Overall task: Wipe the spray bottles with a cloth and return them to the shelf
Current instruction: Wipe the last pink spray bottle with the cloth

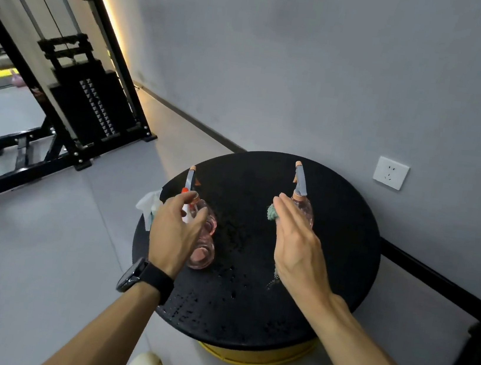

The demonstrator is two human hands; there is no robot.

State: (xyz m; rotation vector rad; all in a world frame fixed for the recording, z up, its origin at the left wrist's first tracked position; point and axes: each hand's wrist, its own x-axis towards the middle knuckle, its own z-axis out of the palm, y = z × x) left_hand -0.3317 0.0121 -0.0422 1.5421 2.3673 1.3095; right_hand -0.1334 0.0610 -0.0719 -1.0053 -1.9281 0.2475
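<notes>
Two pink see-through spray bottles are over a round black table [344,228]. My left hand [175,232] grips the left spray bottle [205,239] at its neck and white trigger head, and the bottle leans towards me. The right spray bottle [302,197], with a grey head, stands upright behind my right hand [295,245]. That hand's fingers are straight, with a green cloth [272,213] against its palm side. The cloth shows at the fingertips and below the wrist. The thumb is hidden.
Water drops speckle the tabletop, which sits on a yellow base [254,357]. A crumpled white tissue [148,203] lies at the table's left edge. A wall with a socket [390,172] is close behind. A black weight machine [90,99] stands at left.
</notes>
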